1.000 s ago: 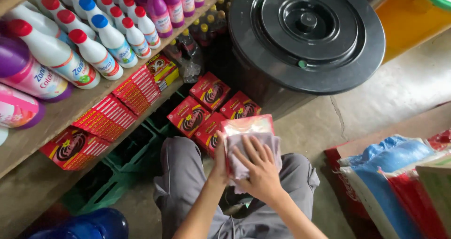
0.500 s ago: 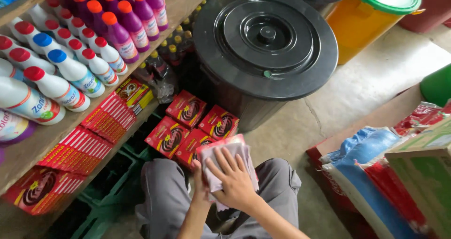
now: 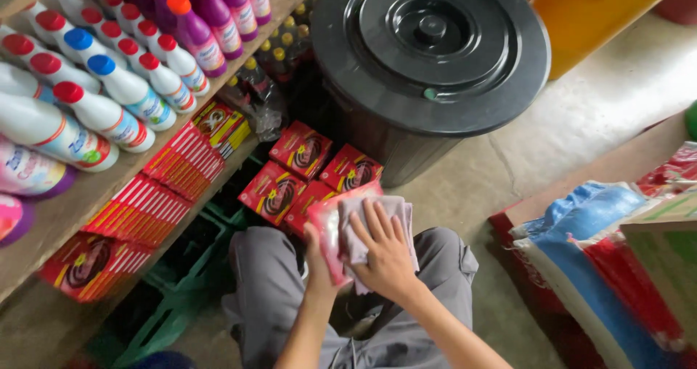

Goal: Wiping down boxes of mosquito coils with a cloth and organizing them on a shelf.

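My left hand [image 3: 317, 256] grips the lower edge of a red plastic packet [image 3: 330, 227], held over my lap. My right hand [image 3: 382, 254] lies flat on a pale pink cloth [image 3: 396, 215], pressing it against the packet's face. Just beyond the packet, several red boxes with a dark coil picture [image 3: 299, 171] are stacked on the floor. My knees in grey trousers [image 3: 265, 285] sit below both hands.
A wooden shelf [image 3: 62, 216] at left carries white bottles with red and blue caps [image 3: 116, 93], purple bottles [image 3: 210, 17] and red box stacks [image 3: 156, 195]. A large black lidded bin [image 3: 428, 50] stands ahead. Green crates [image 3: 178, 304] lie under the shelf. Bagged goods [image 3: 595, 260] are at right.
The view has dropped and shifted right. My right hand has slid a little across the cloth on the packet, and the left hand keeps its grip.
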